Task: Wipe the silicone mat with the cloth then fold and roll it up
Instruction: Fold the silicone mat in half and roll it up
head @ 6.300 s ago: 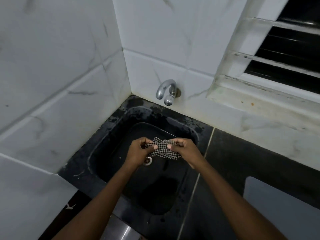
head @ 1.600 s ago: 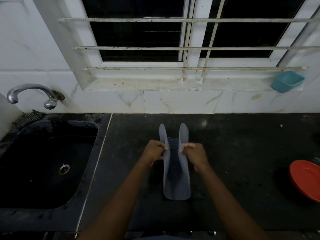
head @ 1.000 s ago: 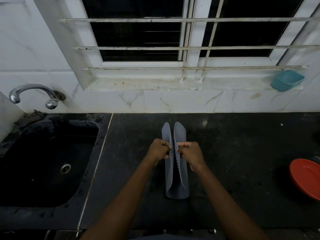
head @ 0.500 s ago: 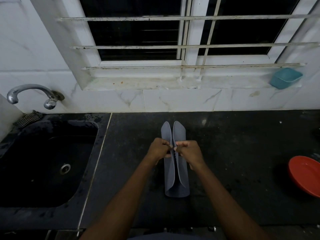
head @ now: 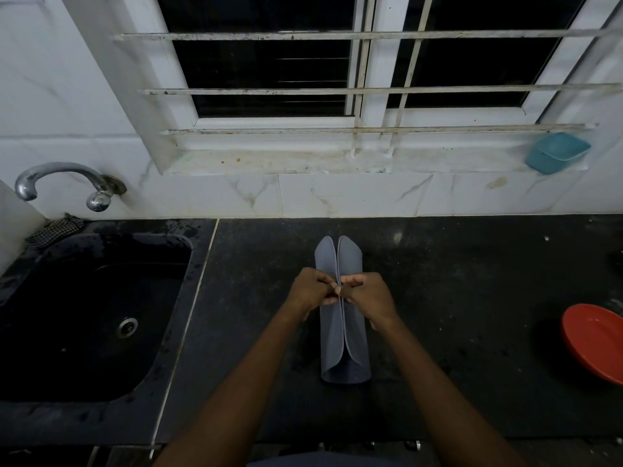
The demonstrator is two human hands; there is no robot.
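Folded grey mat pinched between both hands

Black sink on the left, chrome tap curving above its back corner; dark counter runs right to a red dish at the edge, and on the sill, a teal tub

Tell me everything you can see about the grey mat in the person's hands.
The mat is blue-grey, smooth and bendy-looking, like rubber. Its two long sides are folded up so their edges meet along the middle, making a long narrow shape. It lies on the black counter, pointing away from the person. The near end gapes slightly open. The left hand and right hand pinch the two edges together near the middle.
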